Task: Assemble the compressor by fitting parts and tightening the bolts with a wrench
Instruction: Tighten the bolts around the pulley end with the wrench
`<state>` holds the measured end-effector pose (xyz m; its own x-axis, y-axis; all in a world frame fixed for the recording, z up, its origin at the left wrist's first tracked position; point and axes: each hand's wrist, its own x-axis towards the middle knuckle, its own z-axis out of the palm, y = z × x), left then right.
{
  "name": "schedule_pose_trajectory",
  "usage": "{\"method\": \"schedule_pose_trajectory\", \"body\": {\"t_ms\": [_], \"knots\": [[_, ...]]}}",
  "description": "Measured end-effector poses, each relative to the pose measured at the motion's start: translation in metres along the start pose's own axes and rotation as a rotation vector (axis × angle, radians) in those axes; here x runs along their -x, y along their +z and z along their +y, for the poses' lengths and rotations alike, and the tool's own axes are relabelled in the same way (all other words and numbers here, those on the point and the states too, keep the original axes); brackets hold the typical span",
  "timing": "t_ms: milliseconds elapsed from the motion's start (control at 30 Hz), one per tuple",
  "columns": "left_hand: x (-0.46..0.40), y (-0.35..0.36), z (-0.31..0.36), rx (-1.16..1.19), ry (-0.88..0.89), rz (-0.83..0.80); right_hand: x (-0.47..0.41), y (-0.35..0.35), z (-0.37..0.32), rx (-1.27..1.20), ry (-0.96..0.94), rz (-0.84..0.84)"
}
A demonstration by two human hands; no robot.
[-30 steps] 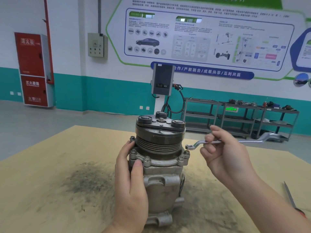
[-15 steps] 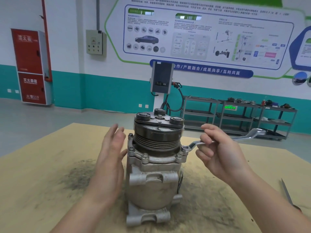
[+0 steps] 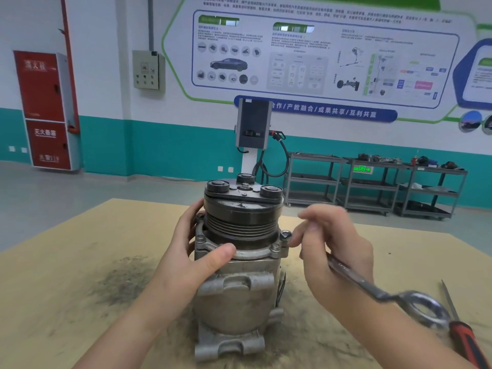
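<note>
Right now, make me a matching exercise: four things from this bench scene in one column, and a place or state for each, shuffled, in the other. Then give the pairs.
Things:
1. grey metal compressor
2. silver ring-ended wrench
3. red-handled screwdriver
4. left hand

Places or states:
A. lying on the tan wooden table, at its right edge
B. standing upright mid-table on a dark smudge
C. held in the right hand, ring end toward the camera
D. gripping the compressor's bolted flange, thumb in front

Pairs: 1-B, 2-C, 3-A, 4-D
</note>
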<state>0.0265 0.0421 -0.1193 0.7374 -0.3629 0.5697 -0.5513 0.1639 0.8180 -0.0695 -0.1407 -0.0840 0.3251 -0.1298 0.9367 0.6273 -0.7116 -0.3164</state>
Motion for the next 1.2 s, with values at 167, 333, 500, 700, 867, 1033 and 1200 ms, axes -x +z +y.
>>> {"method": "schedule_pose_trajectory", "body": {"t_ms": [167,333,500,700,867,1033,1200], "knots": [[0.003,0.003,0.003,-0.001,0.007,-0.002,-0.025,-0.011,-0.004,-0.526,0.493,0.276],[0.003,0.004,0.004,0.009,-0.002,0.001,-0.032,-0.013,0.013,-0.865,0.915,0.351],[0.004,0.004,0.004,-0.003,-0.004,-0.002,-0.031,-0.01,0.021,-0.991,1.049,0.23],[0.004,0.005,0.005,0.0,0.017,0.014,-0.03,-0.011,0.024,-0.991,1.013,0.169],[0.004,0.006,0.004,-0.004,0.029,0.03,-0.016,-0.004,0.017,-0.841,0.701,0.258],[0.005,0.008,0.005,0.01,0.057,0.046,-0.008,-0.002,0.013,-0.623,0.509,0.23],[0.005,0.01,0.007,0.028,0.074,0.08,-0.013,-0.004,0.002,-0.637,0.423,0.234]]}}
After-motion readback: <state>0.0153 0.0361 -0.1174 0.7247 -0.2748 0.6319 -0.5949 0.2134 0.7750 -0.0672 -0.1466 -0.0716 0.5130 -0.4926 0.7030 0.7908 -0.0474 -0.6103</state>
